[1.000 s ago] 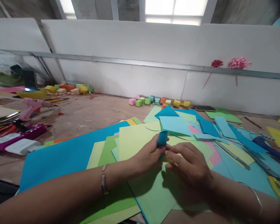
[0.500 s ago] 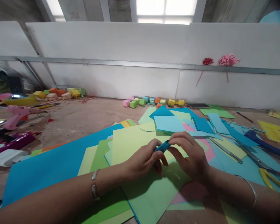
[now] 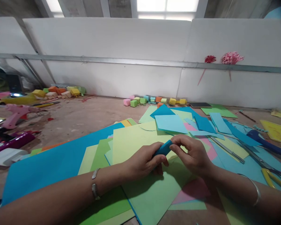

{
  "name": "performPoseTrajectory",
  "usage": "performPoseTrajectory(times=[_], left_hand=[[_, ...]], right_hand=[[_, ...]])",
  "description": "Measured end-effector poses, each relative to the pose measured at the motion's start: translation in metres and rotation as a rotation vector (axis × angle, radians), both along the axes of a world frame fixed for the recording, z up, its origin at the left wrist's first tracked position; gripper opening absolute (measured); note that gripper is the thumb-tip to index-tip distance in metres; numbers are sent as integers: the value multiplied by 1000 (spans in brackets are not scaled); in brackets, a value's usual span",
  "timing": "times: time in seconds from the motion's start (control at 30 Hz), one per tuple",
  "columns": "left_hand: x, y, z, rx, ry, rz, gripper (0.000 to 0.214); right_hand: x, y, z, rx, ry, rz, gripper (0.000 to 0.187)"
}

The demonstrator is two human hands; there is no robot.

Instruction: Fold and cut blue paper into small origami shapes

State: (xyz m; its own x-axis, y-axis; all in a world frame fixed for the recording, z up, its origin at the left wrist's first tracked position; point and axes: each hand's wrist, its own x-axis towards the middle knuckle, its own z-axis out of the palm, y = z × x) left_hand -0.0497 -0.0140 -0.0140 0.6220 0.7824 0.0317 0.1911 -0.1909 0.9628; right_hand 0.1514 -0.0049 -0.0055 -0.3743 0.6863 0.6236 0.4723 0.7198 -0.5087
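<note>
A small folded piece of blue paper (image 3: 163,149) is pinched between both hands just above the table. My left hand (image 3: 144,161) curls round its lower left end, fingers closed. My right hand (image 3: 193,154) grips its upper right end with thumb and fingertips. Under the hands lie overlapping sheets of coloured paper: a pale yellow-green sheet (image 3: 131,142), a light green sheet (image 3: 154,193) and a large blue sheet (image 3: 56,165). Each wrist wears a metal bangle.
Several small paper cubes (image 3: 154,101) line the white wall at the back, more (image 3: 58,91) at the far left. A pink glue gun (image 3: 15,112) lies left. Yellow-handled scissors (image 3: 273,178), a metal ruler (image 3: 227,150) and blue paper pieces (image 3: 202,124) lie right. Paper flowers (image 3: 231,58) hang on the wall.
The blue piece went from standing upright in my left fingers to lying tilted between both hands. My right hand rose from the sheets and took its right end.
</note>
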Motion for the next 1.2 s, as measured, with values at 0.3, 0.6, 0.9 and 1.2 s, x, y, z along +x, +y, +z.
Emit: performPoseTrajectory(times=[0.3,0.6,0.9,1.2], left_hand=[[0,0,3,41,-9,-43,51],[0,1,3,-63,-56,-22,55],[0,-3,6,208,81,211,32],[-3,1,4,1054,317,420,26]], right_hand=[[-3,-3,-2,-69,145,-36,16],[-5,-2,-2,-248,291,-19,20],[-3,0,1,-192,252,69,27],[-3,2,-4,163,-72,72,12]])
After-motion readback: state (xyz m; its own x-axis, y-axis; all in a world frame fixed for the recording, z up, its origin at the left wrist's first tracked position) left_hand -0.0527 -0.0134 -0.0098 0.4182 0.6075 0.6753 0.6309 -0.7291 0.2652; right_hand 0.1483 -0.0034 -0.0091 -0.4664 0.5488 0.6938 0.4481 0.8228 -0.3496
